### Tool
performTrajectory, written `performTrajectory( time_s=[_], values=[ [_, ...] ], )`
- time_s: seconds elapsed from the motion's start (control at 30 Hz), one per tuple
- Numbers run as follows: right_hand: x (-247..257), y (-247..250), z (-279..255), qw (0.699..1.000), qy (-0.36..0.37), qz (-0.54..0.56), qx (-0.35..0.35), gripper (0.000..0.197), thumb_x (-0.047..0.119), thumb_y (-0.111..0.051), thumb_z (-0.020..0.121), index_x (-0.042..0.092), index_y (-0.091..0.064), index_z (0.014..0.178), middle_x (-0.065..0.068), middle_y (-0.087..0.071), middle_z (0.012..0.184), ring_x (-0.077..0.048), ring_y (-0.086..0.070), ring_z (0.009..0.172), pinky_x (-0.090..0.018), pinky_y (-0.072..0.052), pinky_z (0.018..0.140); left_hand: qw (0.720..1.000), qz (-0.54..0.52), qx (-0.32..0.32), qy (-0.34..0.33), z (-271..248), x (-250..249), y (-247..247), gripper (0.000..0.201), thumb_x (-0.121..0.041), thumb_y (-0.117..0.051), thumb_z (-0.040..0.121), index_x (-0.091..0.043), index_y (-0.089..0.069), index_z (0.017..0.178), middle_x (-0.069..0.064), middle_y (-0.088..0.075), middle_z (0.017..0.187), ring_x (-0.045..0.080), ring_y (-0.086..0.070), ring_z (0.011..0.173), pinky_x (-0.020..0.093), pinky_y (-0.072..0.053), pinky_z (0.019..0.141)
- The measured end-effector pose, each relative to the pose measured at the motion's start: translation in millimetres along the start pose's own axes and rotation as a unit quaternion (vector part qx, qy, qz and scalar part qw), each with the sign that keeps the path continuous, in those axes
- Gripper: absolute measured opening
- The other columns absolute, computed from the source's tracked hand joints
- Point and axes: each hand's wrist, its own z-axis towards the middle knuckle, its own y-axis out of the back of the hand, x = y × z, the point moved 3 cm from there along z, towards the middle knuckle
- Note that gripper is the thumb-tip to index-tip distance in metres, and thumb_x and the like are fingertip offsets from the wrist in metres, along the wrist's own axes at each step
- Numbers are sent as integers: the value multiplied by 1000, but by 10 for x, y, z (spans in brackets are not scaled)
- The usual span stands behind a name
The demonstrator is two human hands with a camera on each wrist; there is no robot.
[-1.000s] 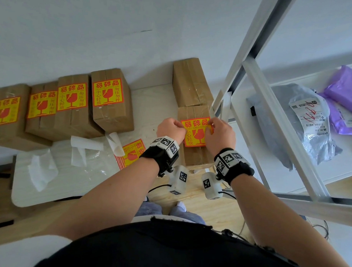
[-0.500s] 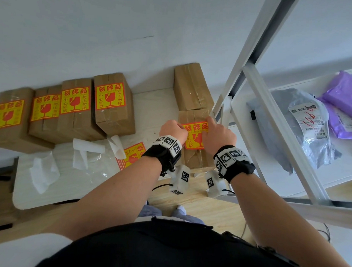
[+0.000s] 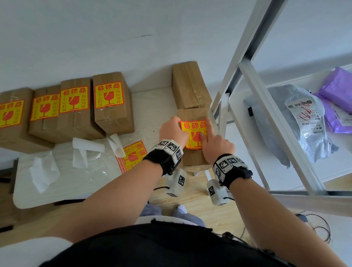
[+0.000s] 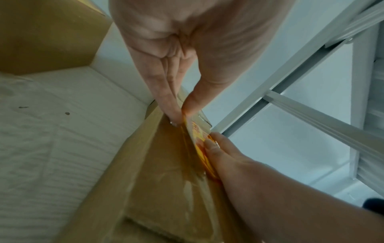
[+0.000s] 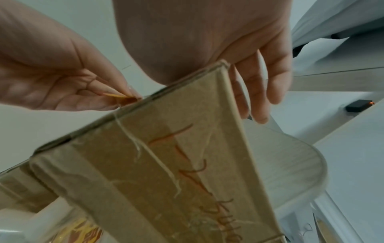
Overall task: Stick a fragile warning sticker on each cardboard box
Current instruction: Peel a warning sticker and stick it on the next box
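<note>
A cardboard box [image 3: 192, 157] stands at the table's right end, with a yellow and red fragile sticker [image 3: 192, 132] on its top. My left hand [image 3: 178, 130] pinches the sticker's left edge between thumb and fingers. The left wrist view shows that edge [image 4: 190, 126] still lifted off the box [image 4: 166, 180]. My right hand [image 3: 210, 132] presses its straight index finger on the sticker's right part. In the right wrist view its other fingers [image 5: 259, 98] hang over the box's right edge [image 5: 232, 102]. Behind stands an unlabelled box [image 3: 189, 86].
Several stickered boxes [image 3: 110, 103] line the wall on the left. A stack of stickers [image 3: 130, 155] and peeled backing papers [image 3: 86, 150] lie on the white table [image 3: 49, 194]. A white shelf frame [image 3: 252, 80] stands close on the right, holding grey [image 3: 275, 120] and purple parcel bags [image 3: 344, 95].
My right hand has let go of the sticker's right edge and now presses it down with a straight index finger. My left hand keeps its pinch.
</note>
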Motion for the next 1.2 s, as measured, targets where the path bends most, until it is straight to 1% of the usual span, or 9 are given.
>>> performTrajectory(
  time_s=[0.2,0.27,0.33,0.43,0.63,0.77,0.87,1.0,1.2],
  values=[
    [-37,-62,53,1000,1,3,-5,62,62,-11,98,41,15,150,-3,-58,63,-19,-55,50,-27,-45,50,999,-13,28,21,75,-1,32,34,-10,-64,78,-22,-59,109,5,-69,100,27,-70,82,38,-60,75],
    [-46,-71,62,1000,-1,1,-3,62,63,-12,98,41,14,150,-3,-58,65,-19,-55,51,-27,-45,50,999,28,28,-2,89,-36,52,36,-10,-61,80,-18,-57,115,8,-68,102,29,-70,85,39,-59,77],
    [-53,-77,59,1000,-1,0,-1,62,62,-11,97,42,15,150,-4,-59,68,-19,-55,51,-28,-44,50,993,104,26,-57,87,-97,58,36,-10,-60,85,-12,-55,121,10,-66,105,30,-66,94,38,-56,80],
    [-54,-87,57,1000,0,1,2,61,62,-9,97,43,16,150,-4,-60,73,-19,-54,53,-27,-40,49,972,190,6,-135,15,-195,67,25,-13,-57,90,-11,-53,115,10,-65,97,33,-64,94,37,-47,69],
    [-71,-105,53,999,2,35,-8,59,61,-10,97,44,14,149,-6,-61,79,-21,-56,57,-30,-42,52,953,266,-30,-143,-87,-158,63,21,-31,-51,96,-13,-50,108,9,-66,97,33,-66,91,35,-37,62],
    [-64,-124,43,994,4,108,-2,57,58,-13,99,46,10,150,-10,-60,114,-30,-64,83,-37,-48,65,970,211,8,-119,-106,80,-48,52,-46,-38,101,-26,-27,148,13,-51,132,36,-63,102,38,-42,70],
    [-36,-157,6,982,10,190,-11,55,55,-19,101,49,7,149,-11,-58,126,-33,-64,100,-42,-51,78,973,155,91,-146,-164,190,-246,58,-50,-30,102,-42,-4,153,6,-16,162,34,-54,124,44,-49,92],
    [-71,-204,-17,969,-13,248,-14,60,54,-24,101,35,-3,154,-11,-62,127,-35,-64,103,-45,-52,84,980,89,125,-124,-173,329,-368,60,-51,-28,103,-47,6,152,-1,-4,165,29,-46,135,44,-44,102],
    [-91,-203,-18,959,-7,283,9,50,54,-26,101,31,-35,145,-6,-66,121,-30,-63,108,-43,-51,89,985,-14,124,-117,-201,373,-380,67,-41,-32,104,-32,12,155,2,-18,163,23,-33,144,39,-32,113]
  ],
)
